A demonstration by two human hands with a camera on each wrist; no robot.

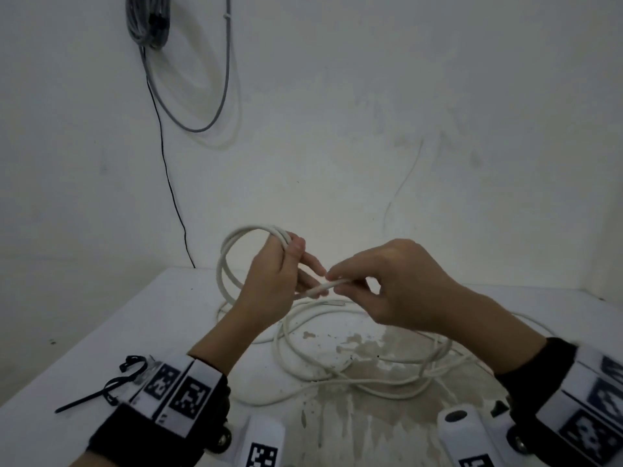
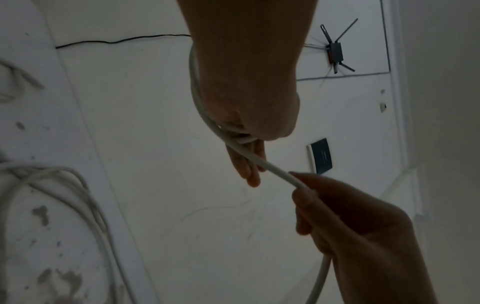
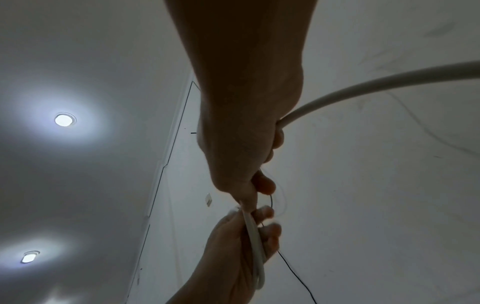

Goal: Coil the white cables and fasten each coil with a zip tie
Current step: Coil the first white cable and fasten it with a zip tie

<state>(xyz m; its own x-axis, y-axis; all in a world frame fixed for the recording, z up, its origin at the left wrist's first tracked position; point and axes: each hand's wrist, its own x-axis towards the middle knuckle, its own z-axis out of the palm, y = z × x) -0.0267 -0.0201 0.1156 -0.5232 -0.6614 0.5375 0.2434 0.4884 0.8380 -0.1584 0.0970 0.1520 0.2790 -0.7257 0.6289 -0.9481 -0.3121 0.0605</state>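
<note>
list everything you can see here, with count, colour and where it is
white cable coil: one, white, a few loops held up in the left hand above the table
loose white cable: white, count unclear, tangled loops lying on the table
zip ties: black, at least two, on the table's near left part
table: one, white, stained near the middle
grey cable bundle: one, grey, hanging on the wall at upper left
router: one, dark, with antennas, mounted on a wall
ceiling lights: two, white, lit
left hand: grips the coil
right hand: pinches the cable just right of the left hand
</note>
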